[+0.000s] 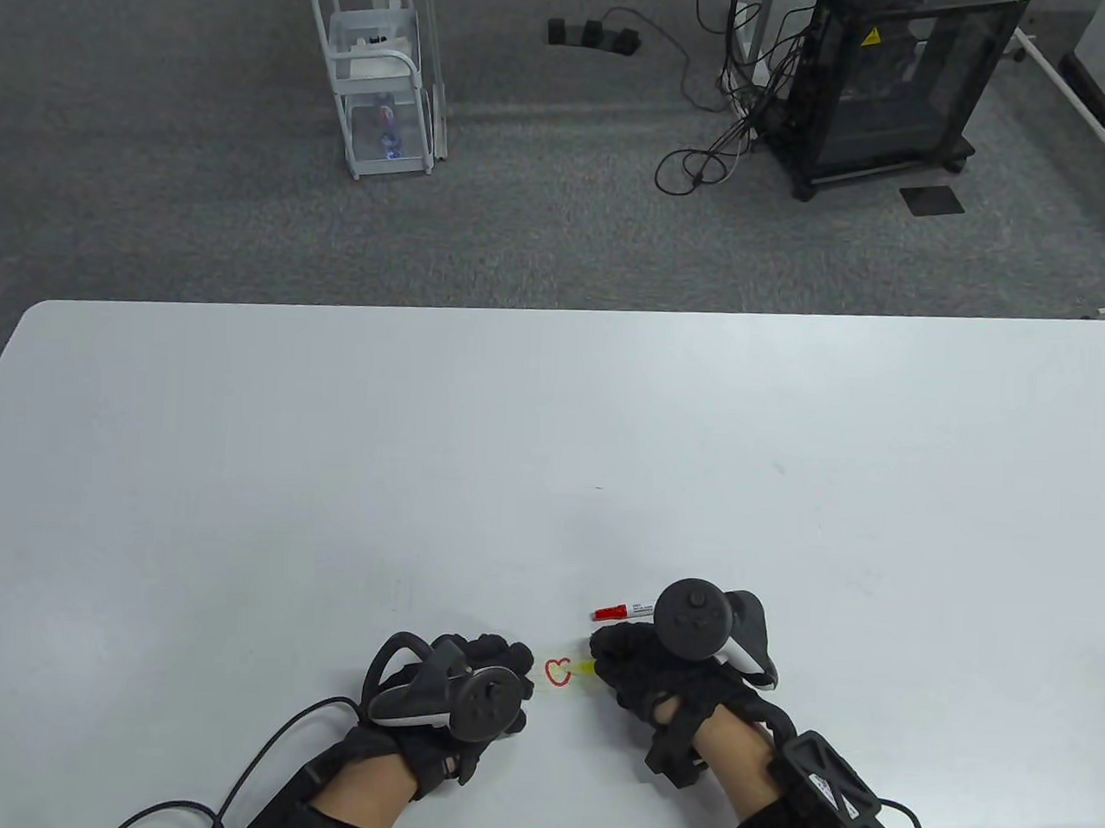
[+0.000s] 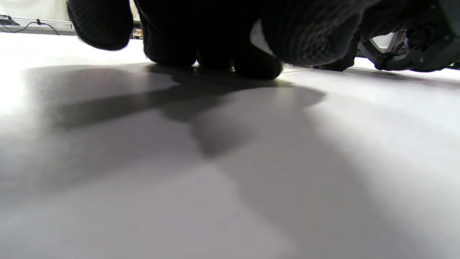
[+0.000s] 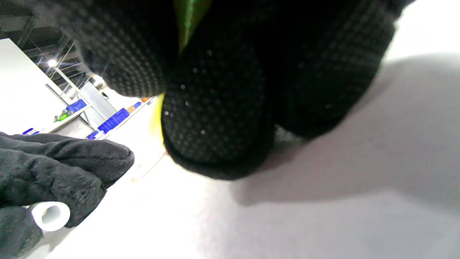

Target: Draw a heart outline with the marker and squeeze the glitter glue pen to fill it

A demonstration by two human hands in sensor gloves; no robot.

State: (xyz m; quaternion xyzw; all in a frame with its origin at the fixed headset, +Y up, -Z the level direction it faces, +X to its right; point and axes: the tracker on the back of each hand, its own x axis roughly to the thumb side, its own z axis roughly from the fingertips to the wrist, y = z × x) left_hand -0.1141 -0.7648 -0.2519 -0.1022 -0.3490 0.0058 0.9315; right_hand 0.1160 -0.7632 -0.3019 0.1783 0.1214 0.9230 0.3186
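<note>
A small red heart outline point(image 1: 557, 671) is drawn on the white table point(image 1: 551, 450) between my hands. My right hand point(image 1: 613, 657) pinches a yellow-green glitter glue pen point(image 1: 585, 669), whose tip points left at the heart's right edge. In the right wrist view the pen point(image 3: 189, 21) shows between my fingertips point(image 3: 215, 122). The red-capped marker point(image 1: 622, 611) lies on the table just behind that hand. My left hand point(image 1: 506, 662) rests curled on the table left of the heart; its fingers point(image 3: 64, 172) hold a small white tube-like cap point(image 3: 50, 216).
A black cable point(image 1: 259, 766) trails from my left wrist to the table's near edge. Beyond the table's far edge lies grey carpet with a white wire cart point(image 1: 383, 82), a black cabinet point(image 1: 890, 82) and loose cables point(image 1: 716, 139).
</note>
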